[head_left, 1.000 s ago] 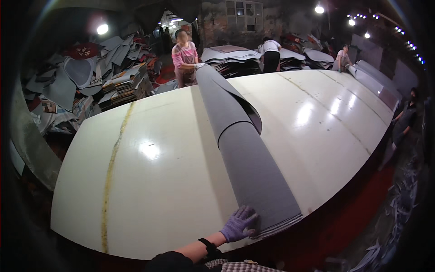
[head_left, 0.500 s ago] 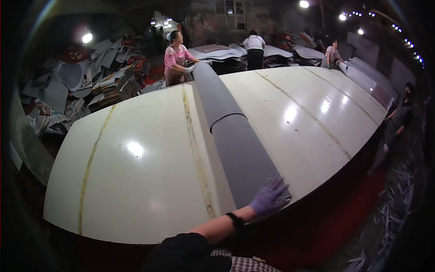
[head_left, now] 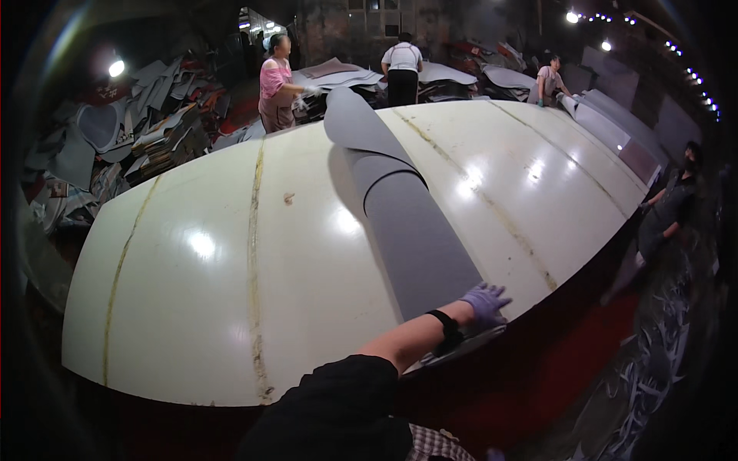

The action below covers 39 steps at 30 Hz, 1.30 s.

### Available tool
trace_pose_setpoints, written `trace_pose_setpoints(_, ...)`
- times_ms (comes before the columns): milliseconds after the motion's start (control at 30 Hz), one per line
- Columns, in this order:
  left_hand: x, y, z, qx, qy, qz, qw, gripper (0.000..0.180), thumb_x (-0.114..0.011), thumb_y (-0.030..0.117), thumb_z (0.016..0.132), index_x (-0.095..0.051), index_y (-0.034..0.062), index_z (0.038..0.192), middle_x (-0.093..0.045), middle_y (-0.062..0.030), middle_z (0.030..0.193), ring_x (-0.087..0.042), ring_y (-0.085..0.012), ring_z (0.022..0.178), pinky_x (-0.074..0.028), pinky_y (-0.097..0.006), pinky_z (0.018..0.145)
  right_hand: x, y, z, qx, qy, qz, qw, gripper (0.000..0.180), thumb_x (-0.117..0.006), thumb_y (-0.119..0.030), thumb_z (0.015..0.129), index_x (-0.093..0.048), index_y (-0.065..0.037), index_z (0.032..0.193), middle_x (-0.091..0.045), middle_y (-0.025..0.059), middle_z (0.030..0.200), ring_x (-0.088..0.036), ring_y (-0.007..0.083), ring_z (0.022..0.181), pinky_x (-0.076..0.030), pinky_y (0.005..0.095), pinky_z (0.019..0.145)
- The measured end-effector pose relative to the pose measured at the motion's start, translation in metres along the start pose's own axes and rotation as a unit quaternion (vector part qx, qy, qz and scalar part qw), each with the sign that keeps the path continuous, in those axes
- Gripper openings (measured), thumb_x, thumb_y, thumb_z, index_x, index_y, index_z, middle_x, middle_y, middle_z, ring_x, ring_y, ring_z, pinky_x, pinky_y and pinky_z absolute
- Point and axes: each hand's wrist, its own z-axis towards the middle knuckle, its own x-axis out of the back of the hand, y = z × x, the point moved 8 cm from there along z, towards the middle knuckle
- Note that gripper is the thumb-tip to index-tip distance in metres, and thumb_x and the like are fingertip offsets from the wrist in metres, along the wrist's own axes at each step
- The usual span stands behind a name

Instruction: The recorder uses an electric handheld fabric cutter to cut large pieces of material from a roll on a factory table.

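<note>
Head view: the right hand (head_left: 486,302), in a purple glove, is pressing with fingers spread flat on the near end of a long grey sheet (head_left: 411,223), which is lying along the glossy cream table (head_left: 200,269); the left hand is not showing. The sheet is buckling mid-length, so it probably handles as soft, limp and fairly light, best taken by its near edge.
</note>
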Motion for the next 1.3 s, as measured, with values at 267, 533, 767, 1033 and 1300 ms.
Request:
trace_pose_setpoints(267,-0.011,0.034,0.040,0.097,0.367,0.026,0.925,0.065,-0.049,0.054,0.082,-0.041,0.0139,0.133,-0.029,-0.0246,0.139,-0.025,-0.0469,0.128,-0.012,-0.056,0.107,0.082,-0.129,0.176,0.112,0.010,-0.215,0.970,0.026,-0.055,-0.030,0.085,-0.058,-0.007,0.099,-0.058,0.0096,0.086,-0.055,0.0220,0.076,-0.043,0.0339,0.065)
trace_pose_setpoints(533,-0.015,0.028,0.260,0.218,0.089,0.154,0.960,0.065,-0.045,0.056,0.080,-0.045,0.0132,0.130,-0.035,-0.0216,0.137,-0.029,-0.0366,0.129,-0.018,-0.051,0.106,0.304,-0.129,0.247,0.070,0.033,-0.447,0.891,0.035,-0.046,-0.033,0.088,-0.058,-0.002,0.100,-0.058,0.0194,0.094,-0.056,0.0305,0.086,-0.043,0.0408,0.076)
trace_pose_setpoints(767,0.028,0.057,0.320,0.164,0.431,-0.005,0.887,0.059,-0.058,0.037,0.083,-0.040,0.0143,0.134,-0.037,-0.0195,0.138,-0.034,-0.0350,0.127,-0.028,-0.042,0.104,0.402,-0.341,0.323,0.231,0.094,0.030,0.968,0.019,-0.054,-0.018,0.089,-0.059,-0.007,0.103,-0.061,0.0027,0.094,-0.058,0.0130,0.081,-0.047,0.0267,0.070)
trace_pose_setpoints(1033,-0.075,-0.047,0.341,0.594,0.349,-0.254,0.679,0.085,-0.038,0.060,0.085,-0.018,-0.0019,0.140,-0.028,-0.0272,0.140,-0.025,-0.0413,0.130,-0.019,-0.038,0.109,0.407,-0.289,0.457,0.072,-0.059,0.102,0.990,0.017,-0.054,-0.023,0.086,-0.058,-0.007,0.094,-0.058,0.0032,0.074,-0.055,0.0135,0.063,-0.047,0.0291,0.053)
trace_pose_setpoints(1300,-0.025,0.031,0.608,0.537,0.132,-0.094,0.828,0.078,-0.037,0.062,0.083,-0.022,0.0154,0.143,-0.024,-0.0234,0.144,-0.015,-0.0349,0.137,-0.007,-0.054,0.107,0.306,-0.437,0.570,0.169,-0.201,-0.194,0.945,0.023,-0.060,-0.021,0.085,-0.061,-0.005,0.101,-0.062,0.0032,0.091,-0.058,0.0124,0.078,-0.046,0.0256,0.072)
